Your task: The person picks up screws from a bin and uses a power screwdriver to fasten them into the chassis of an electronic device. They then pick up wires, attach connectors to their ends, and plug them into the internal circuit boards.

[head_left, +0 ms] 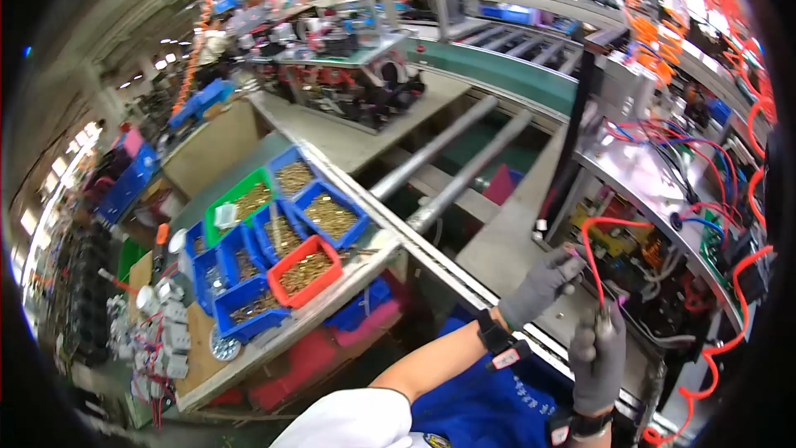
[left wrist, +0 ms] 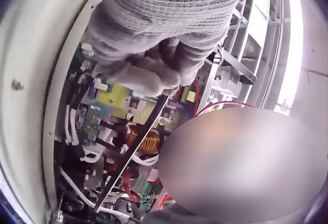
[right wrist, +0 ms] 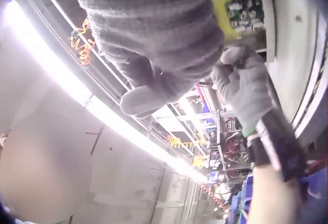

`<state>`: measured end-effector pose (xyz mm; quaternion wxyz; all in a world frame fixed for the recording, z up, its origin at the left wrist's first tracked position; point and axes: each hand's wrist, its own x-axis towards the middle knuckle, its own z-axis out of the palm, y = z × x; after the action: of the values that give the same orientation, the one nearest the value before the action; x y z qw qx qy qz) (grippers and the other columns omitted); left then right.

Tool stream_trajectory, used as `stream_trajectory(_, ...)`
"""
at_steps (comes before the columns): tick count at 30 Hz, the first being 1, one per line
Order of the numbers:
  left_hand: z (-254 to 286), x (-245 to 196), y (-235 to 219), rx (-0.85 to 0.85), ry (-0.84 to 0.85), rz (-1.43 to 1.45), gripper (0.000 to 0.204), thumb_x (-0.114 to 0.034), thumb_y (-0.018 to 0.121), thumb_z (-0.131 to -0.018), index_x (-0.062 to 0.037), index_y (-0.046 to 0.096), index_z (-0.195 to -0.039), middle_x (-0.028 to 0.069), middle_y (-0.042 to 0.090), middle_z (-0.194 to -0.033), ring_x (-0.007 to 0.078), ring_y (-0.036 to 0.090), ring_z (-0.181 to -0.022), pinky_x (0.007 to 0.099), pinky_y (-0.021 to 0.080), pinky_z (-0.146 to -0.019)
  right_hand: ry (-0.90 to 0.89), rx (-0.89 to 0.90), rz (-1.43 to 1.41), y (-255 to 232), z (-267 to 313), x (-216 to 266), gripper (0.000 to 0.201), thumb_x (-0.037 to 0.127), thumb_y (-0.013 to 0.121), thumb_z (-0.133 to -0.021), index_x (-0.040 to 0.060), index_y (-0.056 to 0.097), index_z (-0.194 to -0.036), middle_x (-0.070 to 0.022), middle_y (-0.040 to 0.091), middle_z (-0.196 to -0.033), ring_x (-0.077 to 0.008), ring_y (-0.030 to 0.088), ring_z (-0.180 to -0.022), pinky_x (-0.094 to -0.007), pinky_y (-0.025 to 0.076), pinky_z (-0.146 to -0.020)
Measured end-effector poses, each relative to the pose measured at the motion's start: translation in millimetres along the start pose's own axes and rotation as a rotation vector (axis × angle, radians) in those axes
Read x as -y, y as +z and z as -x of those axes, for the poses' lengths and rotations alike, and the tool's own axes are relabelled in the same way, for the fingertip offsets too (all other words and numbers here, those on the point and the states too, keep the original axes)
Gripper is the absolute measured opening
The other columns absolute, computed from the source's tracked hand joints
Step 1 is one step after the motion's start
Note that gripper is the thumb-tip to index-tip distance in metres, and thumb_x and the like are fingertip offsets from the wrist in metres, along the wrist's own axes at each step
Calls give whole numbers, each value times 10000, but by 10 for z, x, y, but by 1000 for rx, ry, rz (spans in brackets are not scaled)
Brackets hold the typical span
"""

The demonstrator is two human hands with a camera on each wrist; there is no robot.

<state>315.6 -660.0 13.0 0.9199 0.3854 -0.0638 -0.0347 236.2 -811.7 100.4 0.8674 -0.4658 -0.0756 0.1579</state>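
Both hands wear grey gloves. In the head view the right hand (head_left: 597,361) is curled round a tool (head_left: 604,321) with a red hose (head_left: 590,261) at its upper end. Up and left of it, the left hand (head_left: 541,286) is at the edge of an opened cabinet with wiring. The left wrist view shows the left hand (left wrist: 159,34) with bent fingers close together at the upper end of a dark bar (left wrist: 134,147), over circuit boards and a copper coil (left wrist: 145,139); whether they pinch anything is unclear. In the right wrist view the right hand (right wrist: 154,39) hides the tool.
Blue, green and red bins (head_left: 305,272) of small brass-coloured parts stand on a bench at left. Two metal rollers (head_left: 468,170) cross a gap ahead. Loose wires (head_left: 688,145) lie on the cabinet top, and a coiled red hose (head_left: 711,357) hangs at right.
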Motion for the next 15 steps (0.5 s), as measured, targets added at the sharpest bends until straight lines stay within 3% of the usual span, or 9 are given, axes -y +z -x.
stream_trajectory(1, 40, -27, 72, 5, 4, 40, 268, -269, 611, -970, -94, 610, -1173, -31, 616, -945, 26, 565, -761, 194, 456, -561, -49, -53, -10, 77, -79, 36, 378, 289, 649, -890, 3, 559, -1120, -94, 650, -881, -34, 454, -546, -159, 313, -444)
stream_trajectory(2, 71, -11, 145, 14, -3, 91, 266, -271, 594, -980, -100, 609, -1183, -34, 614, -958, 24, 563, -780, 192, 449, -555, -62, -73, 101, 127, -154, 123, 317, 234, 638, -899, -1, 581, -1105, -83, 648, -955, -54, 515, -636, -169, 381, -511)
stream_trajectory(4, 2, 141, 126, -14, 58, 65, 261, -263, 541, -1004, -102, 604, -1199, -26, 622, -930, 25, 549, -710, 191, 427, -524, -209, -140, 564, 102, -357, 172, 234, 120, 604, -916, -64, 627, -1058, -90, 668, -853, -136, 633, -724, -256, 504, -618)
stream_trajectory(5, 70, 8, 147, 45, 30, -97, 255, -222, 531, -993, -81, 588, -1197, -21, 615, -889, 36, 558, -687, 193, 440, -534, -169, -127, 505, 109, -389, 231, 212, 84, 597, -924, -82, 634, -1051, -93, 674, -812, -141, 650, -708, -261, 524, -629)
stream_trajectory(6, 130, -152, 141, 107, 22, -268, 251, -182, 522, -981, -61, 571, -1196, -15, 608, -847, 47, 566, -664, 194, 452, -544, -176, -96, 513, -35, -474, 183, 210, 79, 606, -928, -77, 636, -1066, -96, 682, -825, -137, 653, -686, -247, 530, -612)
stream_trajectory(8, 137, -162, 152, -7, 7, -504, 264, -123, 474, -976, -42, 576, -1205, -4, 614, -783, 45, 556, -613, 192, 435, -516, -150, -91, 548, -149, -566, 159, 227, 89, 618, -929, -65, 644, -1094, -96, 684, -842, -111, 650, -694, -219, 525, -569)
stream_trajectory(11, 106, -55, 39, 10, -10, -605, 291, -94, 457, -962, -4, 579, -1211, 12, 619, -763, 58, 564, -616, 206, 445, -525, -90, -83, 677, -200, -628, 144, 228, 91, 637, -908, -41, 666, -1091, -58, 672, -825, -74, 617, -659, -209, 498, -542)
stream_trajectory(12, 111, -38, 25, 21, 4, -649, 295, -92, 454, -960, 2, 578, -1211, 17, 623, -761, 62, 565, -614, 211, 450, -529, -57, -71, 722, -228, -650, 127, 212, 76, 640, -897, -39, 676, -1072, -42, 659, -852, -71, 596, -683, -216, 486, -583)
stream_trajectory(15, 97, -74, 75, 71, 7, -709, 277, -121, 469, -959, 27, 592, -1158, 35, 622, -736, 81, 574, -625, 238, 466, -548, -250, -10, 835, -372, -751, -5, 216, 49, 652, -852, -8, 689, -1057, -68, 645, -925, -127, 607, -772, -258, 489, -688)
